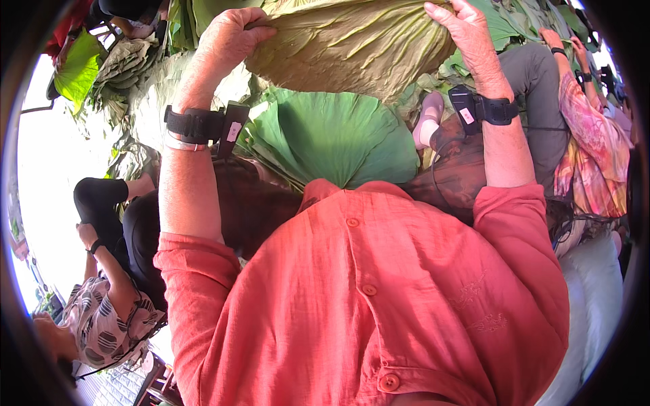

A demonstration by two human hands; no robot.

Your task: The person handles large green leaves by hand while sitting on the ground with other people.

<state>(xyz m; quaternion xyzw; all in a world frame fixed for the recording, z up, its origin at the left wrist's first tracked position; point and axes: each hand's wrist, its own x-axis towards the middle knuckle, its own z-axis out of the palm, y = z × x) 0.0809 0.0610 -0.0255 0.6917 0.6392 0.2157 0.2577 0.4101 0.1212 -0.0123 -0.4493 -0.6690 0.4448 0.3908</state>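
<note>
A large wilted lotus leaf [350, 48], yellow-green with raised veins, is spread between my hands at the top of the view. My left hand [231, 38] pinches its left edge between thumb and fingers. At the opposite side, my right hand [467, 38] grips the leaf, its fingertips partly cut off by the frame's top edge. Below it, a fresher green lotus leaf [335, 132] lies in front of my lap, fanned out and apart from both hands. More leaf edges show under its left side.
Flattened pale leaves [157, 86] cover the surface ahead. A stack of dried leaves [127, 61] sits at upper left, beside a bright green leaf [78, 71]. People sit close on both sides: a patterned shirt [109, 314] at left, a pink tie-dyed sleeve [584, 106] at right.
</note>
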